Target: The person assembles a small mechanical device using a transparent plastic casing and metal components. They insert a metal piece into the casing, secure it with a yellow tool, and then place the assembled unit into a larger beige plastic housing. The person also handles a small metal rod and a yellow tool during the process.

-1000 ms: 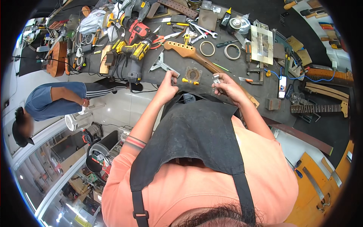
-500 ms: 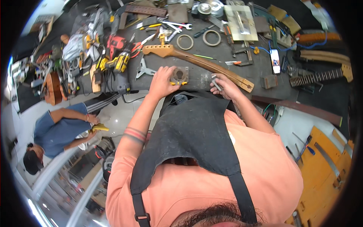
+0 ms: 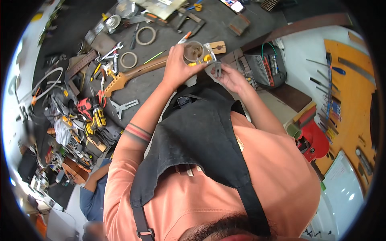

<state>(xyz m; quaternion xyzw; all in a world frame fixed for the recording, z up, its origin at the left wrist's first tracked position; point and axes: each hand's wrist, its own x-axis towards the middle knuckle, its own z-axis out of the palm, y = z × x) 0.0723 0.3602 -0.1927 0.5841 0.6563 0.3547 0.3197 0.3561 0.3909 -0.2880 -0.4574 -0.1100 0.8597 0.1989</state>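
My left hand (image 3: 177, 67) is closed on a clear, round-topped piece (image 3: 194, 50) with a brownish middle and yellow parts along its near side. I cannot make out exactly what it is. Close by on the right, my right hand (image 3: 232, 77) pinches a small grey metal piece (image 3: 217, 69) near that clear piece's edge. Whether the two pieces touch is hard to tell. Behind my left hand lies a wooden guitar neck (image 3: 138, 70), its headstock to the left and its heel showing beyond the clear piece.
Tape rings (image 3: 145, 35), wrenches (image 3: 112, 51) and a metal clamp (image 3: 192, 23) lie on the dark bench. At left are a yellow drill (image 3: 97, 117) and a silver bracket (image 3: 125, 107). A black speaker-like box (image 3: 265, 68) stands at right, near a wooden tool board (image 3: 350, 88). Another person's blue sleeve (image 3: 93, 197) shows lower left.
My view and body have turned to the right. My left hand has carried the clear piece rightward off its earlier spot, and my right hand with the grey piece is now close to it.
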